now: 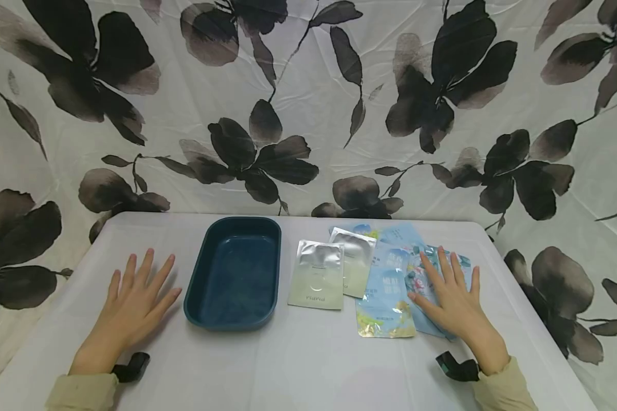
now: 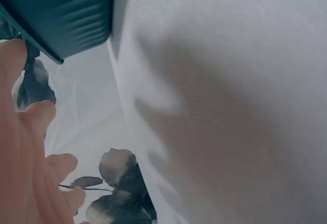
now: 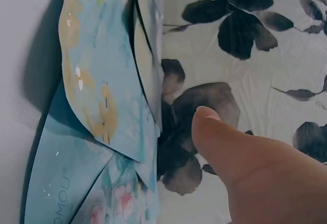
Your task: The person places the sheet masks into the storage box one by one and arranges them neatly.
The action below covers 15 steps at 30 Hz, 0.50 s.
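My left hand [image 1: 133, 302] is spread with straight fingers over the table, left of a dark teal plastic tray [image 1: 231, 327]. The tray's ribbed side [image 2: 76, 19] shows at the upper left of the left wrist view. My right hand [image 1: 455, 299], fingers spread and holding nothing, is over the right side of a pile of flat face mask sachets. In that pile lie a light blue sachet [image 1: 385, 297] and a floral one [image 1: 419, 277]. Two silver-and-green sachets [image 1: 316, 279] overlap just right of the tray. The right thumb [image 3: 219, 137] extends beside the pile in the right wrist view.
A white cloth covers the table [image 1: 288, 365]. Behind it hangs a white curtain [image 1: 339, 114] with dark flowers. Black wrist cameras [image 1: 132, 367] sit on both wrists, below light green sleeves [image 1: 82, 393].
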Motion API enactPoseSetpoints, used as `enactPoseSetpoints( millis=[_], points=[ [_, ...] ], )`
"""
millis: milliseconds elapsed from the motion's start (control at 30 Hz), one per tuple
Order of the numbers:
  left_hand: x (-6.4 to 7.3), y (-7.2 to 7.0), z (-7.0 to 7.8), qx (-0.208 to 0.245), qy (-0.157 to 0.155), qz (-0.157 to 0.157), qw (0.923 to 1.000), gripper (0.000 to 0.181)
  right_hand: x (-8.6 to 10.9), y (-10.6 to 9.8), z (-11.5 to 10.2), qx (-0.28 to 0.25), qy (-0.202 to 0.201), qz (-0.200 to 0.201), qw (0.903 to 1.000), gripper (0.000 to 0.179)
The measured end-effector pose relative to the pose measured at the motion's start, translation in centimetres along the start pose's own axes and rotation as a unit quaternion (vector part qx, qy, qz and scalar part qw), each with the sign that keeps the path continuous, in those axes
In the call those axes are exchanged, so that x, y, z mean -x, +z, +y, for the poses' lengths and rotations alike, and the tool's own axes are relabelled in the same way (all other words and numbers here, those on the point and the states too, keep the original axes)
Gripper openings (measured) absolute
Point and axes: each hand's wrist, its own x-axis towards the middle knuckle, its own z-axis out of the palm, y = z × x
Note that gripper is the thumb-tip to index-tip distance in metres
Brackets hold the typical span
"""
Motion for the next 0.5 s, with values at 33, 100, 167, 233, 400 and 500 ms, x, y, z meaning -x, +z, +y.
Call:
enactPoseSetpoints(
  millis=[33,100,167,233,400,500],
  points=[
    [-0.1,0.0,0.0,0.002,0.003,0.001,1.0000,0.074,0.0,0.0,0.0,-0.003,-0.002,0.004,1.0000,0.088],
    [-0.2,-0.1,0.1,0.006,0.008,0.004,0.9999,0.073,-0.2,0.2,0.1,-0.010,-0.007,0.012,0.9998,0.087],
    [-0.4,-0.3,0.3,0.009,0.012,0.007,0.9999,0.072,-0.3,0.4,0.3,-0.021,-0.017,0.026,0.9993,0.086],
    [-0.5,-0.4,0.5,0.013,0.016,0.008,0.9998,0.072,-0.5,0.6,0.5,-0.029,-0.025,0.040,0.9985,0.085],
    [-0.7,-0.8,1.2,0.018,0.028,0.010,0.9994,0.073,-1.0,1.3,1.0,-0.058,-0.029,0.066,0.9957,0.081],
    [-0.8,-1.2,1.4,0.014,0.034,0.018,0.9991,0.074,-1.5,1.8,1.1,-0.086,-0.028,0.075,0.9931,0.079]
  ],
)
